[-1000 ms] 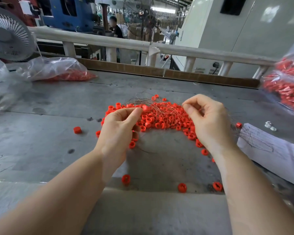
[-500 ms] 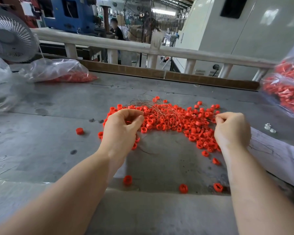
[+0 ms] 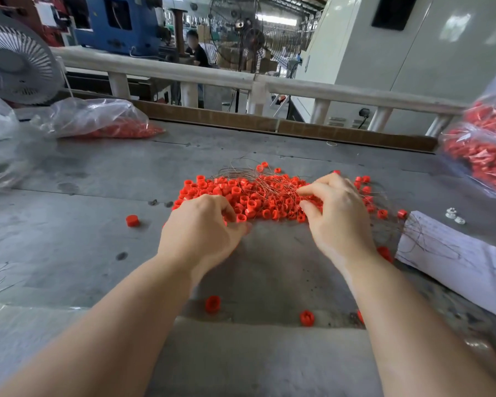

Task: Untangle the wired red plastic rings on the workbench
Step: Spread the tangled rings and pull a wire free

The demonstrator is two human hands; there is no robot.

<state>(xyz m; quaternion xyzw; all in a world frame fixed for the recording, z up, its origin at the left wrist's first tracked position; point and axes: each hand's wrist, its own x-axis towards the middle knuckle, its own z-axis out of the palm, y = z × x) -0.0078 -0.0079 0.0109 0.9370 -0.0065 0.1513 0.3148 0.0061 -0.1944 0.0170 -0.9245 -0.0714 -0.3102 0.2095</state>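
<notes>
A heap of small red plastic rings [image 3: 249, 196], threaded through with thin bare metal wires [image 3: 258, 179], lay at the middle of the grey metal desk [image 3: 69, 224], nearer its far edge than its near one. The left hand [image 3: 201, 230] rested on the near left side of the heap with its fingers curled down into the rings; whether its grip held any ring or wire could not be told, as the fingertips were hidden. The right hand [image 3: 335, 216] sat on the right side of the heap, its forefinger and thumb apart in a narrow grip at the tangle of wires, though an actual hold on a wire could not be made out. Loose red rings lay scattered apart from the heap: one single ring [image 3: 132, 220] toward the left, and others close to the near edge between the forearms. A clear plastic bag of red parts [image 3: 98, 121] lay at the far left corner, and another such bag [image 3: 481, 150] at the right edge. A white sheet of paper [image 3: 453, 253] lay to the right of the right hand, with two small white pieces [image 3: 454, 216] just beyond it.
</notes>
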